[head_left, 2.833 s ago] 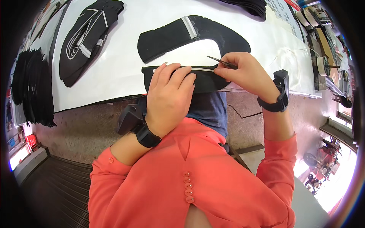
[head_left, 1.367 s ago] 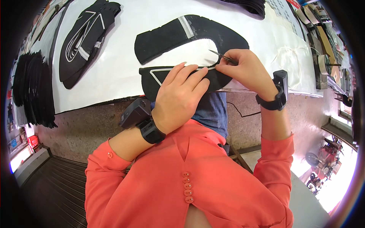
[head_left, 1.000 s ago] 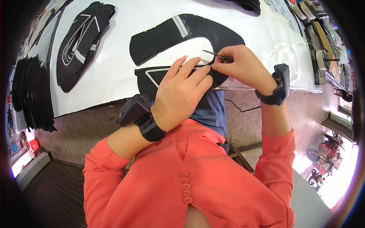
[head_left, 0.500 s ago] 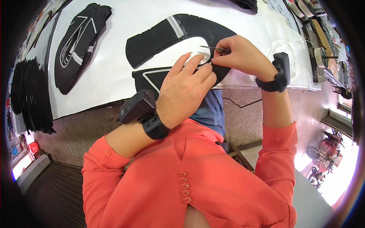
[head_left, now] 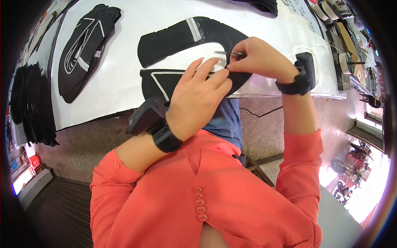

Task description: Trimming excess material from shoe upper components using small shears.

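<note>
A flat, U-shaped black piece (head_left: pixel 169 43), which looks like a shoe upper, lies on the white-covered table in front of me. It has a pale strip across its far arm and a white V-shaped line on its near arm. My left hand (head_left: pixel 200 91) rests over the near arm with its fingers spread; the thumb is hidden. At the curved right end, my right hand (head_left: pixel 260 60) is closed round a small pointed metal tool (head_left: pixel 222 52), its tip pointing left above the inner edge. Right thumb and left fingertips nearly meet there.
Stacked black pieces with white lines (head_left: pixel 84 53) lie at the left of the table (head_left: pixel 124 84). A pile of black strips (head_left: pixel 33 105) hangs over the left edge. White cord (head_left: pixel 308 46) lies at the right, near spools (head_left: pixel 346 62). More black pieces (head_left: pixel 264 5) lie at the far edge.
Both hands have shifted slightly left, the right one also a little away from me. The near arm of the black piece has slid slightly left and away from me. The tool stays in my right hand.
</note>
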`<action>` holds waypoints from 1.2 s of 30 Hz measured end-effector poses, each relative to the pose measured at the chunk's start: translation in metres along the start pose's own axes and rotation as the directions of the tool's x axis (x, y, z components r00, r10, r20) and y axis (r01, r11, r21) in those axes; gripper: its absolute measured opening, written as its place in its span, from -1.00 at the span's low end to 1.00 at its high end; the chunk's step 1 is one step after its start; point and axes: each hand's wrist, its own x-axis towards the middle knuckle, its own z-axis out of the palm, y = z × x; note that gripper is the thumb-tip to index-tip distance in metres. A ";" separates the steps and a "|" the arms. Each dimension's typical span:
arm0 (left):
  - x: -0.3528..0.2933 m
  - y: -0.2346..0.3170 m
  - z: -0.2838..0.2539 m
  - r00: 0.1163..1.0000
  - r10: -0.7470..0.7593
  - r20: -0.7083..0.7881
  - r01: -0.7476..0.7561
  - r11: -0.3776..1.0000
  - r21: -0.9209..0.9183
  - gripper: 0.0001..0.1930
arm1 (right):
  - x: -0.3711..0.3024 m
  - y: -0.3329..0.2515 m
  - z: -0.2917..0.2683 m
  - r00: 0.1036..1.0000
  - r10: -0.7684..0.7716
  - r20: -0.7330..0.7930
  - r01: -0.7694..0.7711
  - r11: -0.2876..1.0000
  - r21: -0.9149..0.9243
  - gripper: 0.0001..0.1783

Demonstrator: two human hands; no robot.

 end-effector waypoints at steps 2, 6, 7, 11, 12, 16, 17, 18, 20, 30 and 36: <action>-0.007 0.001 -0.006 0.997 0.018 0.081 -0.021 0.999 0.037 -0.78 | -0.005 0.001 0.012 1.000 -0.021 0.013 0.021 1.000 0.014 -0.73; -0.012 0.000 -0.011 0.997 0.033 0.065 -0.036 0.998 0.043 -0.78 | -0.011 -0.009 0.015 1.000 0.001 0.027 -0.001 1.000 0.011 -0.75; -0.012 0.000 -0.008 0.998 0.026 0.059 -0.029 0.999 0.041 -0.78 | -0.011 -0.008 0.012 1.000 0.000 0.027 0.000 1.000 0.011 -0.75; -0.009 0.003 -0.003 0.997 0.013 0.071 -0.017 0.998 0.056 -0.78 | -0.005 -0.003 0.005 0.999 -0.027 -0.021 0.027 0.999 -0.018 -0.76; -0.009 0.004 -0.003 0.997 0.015 0.070 -0.019 0.998 0.054 -0.78 | -0.003 -0.001 0.006 0.999 -0.038 -0.004 0.038 0.998 -0.041 -0.76; -0.011 0.005 0.000 0.999 0.007 0.036 -0.009 0.998 0.058 -0.78 | -0.002 -0.002 0.006 1.000 -0.018 0.006 0.018 1.000 -0.026 -0.75; -0.011 0.006 0.001 1.000 0.003 0.025 -0.005 0.998 0.069 -0.79 | -0.003 -0.002 0.006 1.000 -0.017 0.005 0.017 1.000 -0.025 -0.75; -0.011 0.006 0.000 1.000 0.004 0.026 -0.006 0.998 0.067 -0.79 | -0.003 -0.003 0.005 1.000 -0.030 0.006 0.030 0.999 -0.028 -0.75; -0.010 0.007 -0.002 0.999 -0.006 0.050 0.003 0.997 0.077 -0.79 | -0.004 -0.003 0.004 0.999 -0.045 0.008 0.046 0.998 -0.031 -0.75; -0.009 -0.001 -0.007 0.999 -0.001 0.052 0.001 1.000 -0.004 -0.81 | -0.003 -0.011 0.007 1.000 -0.027 -0.009 0.026 0.997 -0.077 -0.73; -0.016 -0.009 -0.022 0.991 0.078 0.112 -0.083 0.996 0.045 -0.84 | -0.012 -0.021 0.023 0.999 0.021 -0.043 -0.023 0.999 -0.040 -0.72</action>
